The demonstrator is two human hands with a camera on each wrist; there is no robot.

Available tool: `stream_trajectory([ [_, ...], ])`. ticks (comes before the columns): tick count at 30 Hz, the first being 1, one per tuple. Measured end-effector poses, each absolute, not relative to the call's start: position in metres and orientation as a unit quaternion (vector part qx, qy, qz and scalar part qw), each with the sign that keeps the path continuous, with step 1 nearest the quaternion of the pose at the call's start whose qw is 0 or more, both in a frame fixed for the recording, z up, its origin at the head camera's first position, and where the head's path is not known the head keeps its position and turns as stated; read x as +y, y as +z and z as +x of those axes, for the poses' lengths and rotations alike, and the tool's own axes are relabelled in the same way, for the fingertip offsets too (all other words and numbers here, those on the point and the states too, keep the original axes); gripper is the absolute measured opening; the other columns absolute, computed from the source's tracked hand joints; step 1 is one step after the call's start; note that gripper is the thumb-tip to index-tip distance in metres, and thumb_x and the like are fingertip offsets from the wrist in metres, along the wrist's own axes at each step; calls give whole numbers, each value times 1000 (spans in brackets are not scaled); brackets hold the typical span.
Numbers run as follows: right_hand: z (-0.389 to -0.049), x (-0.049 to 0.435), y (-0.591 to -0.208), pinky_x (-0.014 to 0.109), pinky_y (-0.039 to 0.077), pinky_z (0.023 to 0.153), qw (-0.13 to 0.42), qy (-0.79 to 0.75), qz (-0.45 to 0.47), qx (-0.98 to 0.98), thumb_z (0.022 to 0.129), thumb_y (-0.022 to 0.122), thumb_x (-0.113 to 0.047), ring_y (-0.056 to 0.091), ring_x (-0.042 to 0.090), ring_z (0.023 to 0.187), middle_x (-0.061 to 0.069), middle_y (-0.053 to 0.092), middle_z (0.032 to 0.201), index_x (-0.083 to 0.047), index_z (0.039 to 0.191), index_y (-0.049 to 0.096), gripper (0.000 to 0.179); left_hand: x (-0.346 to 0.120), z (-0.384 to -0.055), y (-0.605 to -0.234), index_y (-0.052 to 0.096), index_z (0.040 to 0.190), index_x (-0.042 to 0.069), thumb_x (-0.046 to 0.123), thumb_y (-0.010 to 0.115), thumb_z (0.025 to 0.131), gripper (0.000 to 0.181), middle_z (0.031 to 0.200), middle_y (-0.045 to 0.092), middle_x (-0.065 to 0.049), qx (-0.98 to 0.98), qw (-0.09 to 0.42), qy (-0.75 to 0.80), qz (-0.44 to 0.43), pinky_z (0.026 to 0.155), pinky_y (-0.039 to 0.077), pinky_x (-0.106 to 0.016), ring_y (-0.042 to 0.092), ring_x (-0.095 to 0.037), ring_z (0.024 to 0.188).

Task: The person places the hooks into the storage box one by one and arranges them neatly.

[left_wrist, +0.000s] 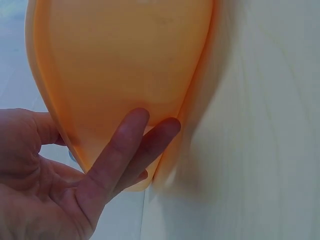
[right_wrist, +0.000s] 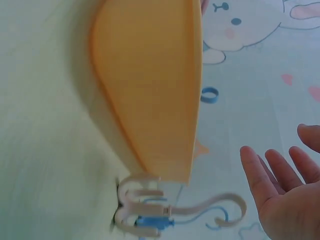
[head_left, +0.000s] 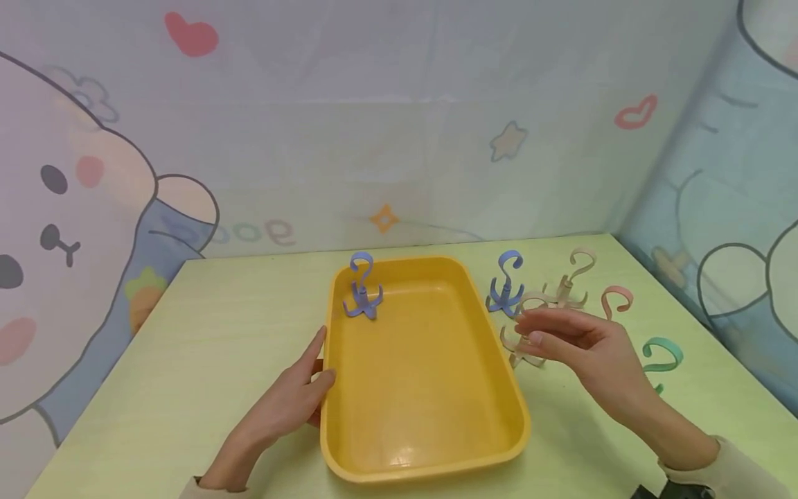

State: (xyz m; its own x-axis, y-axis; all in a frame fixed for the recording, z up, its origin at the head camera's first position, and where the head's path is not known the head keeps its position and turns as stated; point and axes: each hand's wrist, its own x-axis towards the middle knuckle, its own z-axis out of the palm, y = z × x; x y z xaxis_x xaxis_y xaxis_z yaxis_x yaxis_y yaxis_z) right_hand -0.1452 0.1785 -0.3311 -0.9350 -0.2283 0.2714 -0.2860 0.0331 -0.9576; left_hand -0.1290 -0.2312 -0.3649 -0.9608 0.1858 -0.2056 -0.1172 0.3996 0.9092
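A yellow plastic tray [head_left: 424, 388] lies on the table, one blue-purple claw-shaped hook hanger [head_left: 363, 305] standing in its far left corner. My left hand [head_left: 289, 402] grips the tray's left side, thumb over the rim and fingers [left_wrist: 117, 145] along the outer wall. Beyond the tray's right edge, my right hand [head_left: 592, 360] hovers beside a beige hook hanger [head_left: 526, 352], partly covering it from the head camera. The right wrist view shows this hand's fingers [right_wrist: 257, 172] loosely bent and apart from the hanger, holding nothing.
Right of the tray stand another blue hook hanger [head_left: 503, 301], a second beige one [head_left: 564, 294], a pink one [head_left: 617, 296] and a green one [head_left: 663, 353], the last two partly behind my right hand. A printed cloth wall [head_left: 399, 152] borders the table's far edge.
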Motion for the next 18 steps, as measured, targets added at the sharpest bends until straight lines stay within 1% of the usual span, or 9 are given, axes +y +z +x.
stream_trajectory([
  [3, -140, 195, -337, 30, 63, 89, 36, 670, 163, -723, 99, 69, 3, 78, 12, 106, -2, 81, 118, 2, 131, 71, 33, -231, -129, -365, 2, 173, 23, 18, 47, 108, 79, 157, 49, -29, 827, 138, 544, 19, 64, 65, -40, 75, -26, 78],
  [5, -137, 206, -340, 33, 63, 90, 38, 679, 156, -717, 99, 67, 4, 78, 14, 105, -1, 80, 119, 3, 133, 69, 34, -231, -129, -365, 2, 173, 23, 18, 47, 108, 79, 157, 49, -29, 829, 137, 542, 16, 64, 64, -40, 75, -26, 78],
  [10, -129, 225, -348, 33, 63, 88, 45, 683, 132, -717, 100, 66, 3, 79, 17, 102, -1, 80, 121, 3, 135, 68, 35, -231, -130, -366, 1, 172, 23, 17, 47, 108, 79, 157, 48, -30, 828, 139, 543, 13, 64, 65, -40, 75, -26, 79],
  [18, -112, 245, -359, 34, 63, 87, 59, 652, 102, -749, 101, 67, -1, 78, 13, 105, -4, 78, 125, 3, 140, 65, 38, -229, -131, -367, 3, 173, 23, 17, 48, 107, 79, 158, 47, -30, 832, 138, 538, 7, 64, 65, -41, 75, -26, 78],
])
